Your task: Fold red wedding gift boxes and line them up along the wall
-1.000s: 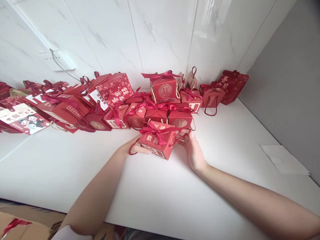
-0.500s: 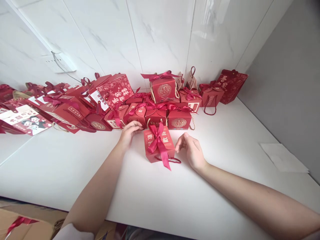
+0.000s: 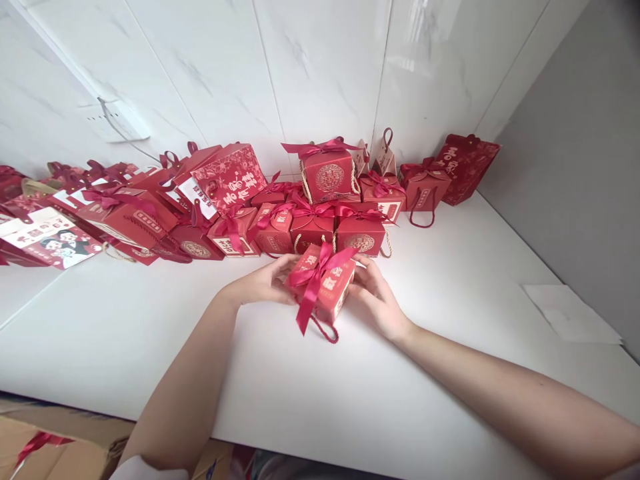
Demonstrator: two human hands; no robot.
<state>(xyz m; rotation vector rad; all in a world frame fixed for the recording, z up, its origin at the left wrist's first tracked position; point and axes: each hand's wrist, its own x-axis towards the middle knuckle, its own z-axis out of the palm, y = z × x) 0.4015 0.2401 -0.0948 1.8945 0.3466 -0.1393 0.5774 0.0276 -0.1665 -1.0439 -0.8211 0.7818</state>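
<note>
A small red gift box (image 3: 331, 285) with a dark pink ribbon bow and a red cord handle is tilted above the white countertop (image 3: 310, 387). My left hand (image 3: 265, 283) grips its left side with curled fingers. My right hand (image 3: 377, 300) holds its right side, fingers wrapped against the box. The ribbon tail and cord loop hang down below the box toward the counter.
A row of several red gift boxes (image 3: 360, 233) and red paper bags (image 3: 230, 177) lines the marble-tiled wall. A wall socket (image 3: 117, 120) sits at the upper left. A white paper sheet (image 3: 567, 312) lies at the right. A cardboard carton (image 3: 45, 447) is below the counter edge.
The box stood on the counter with both hands off it half a second ago. Both hands have now closed on its sides and lifted and tilted it.
</note>
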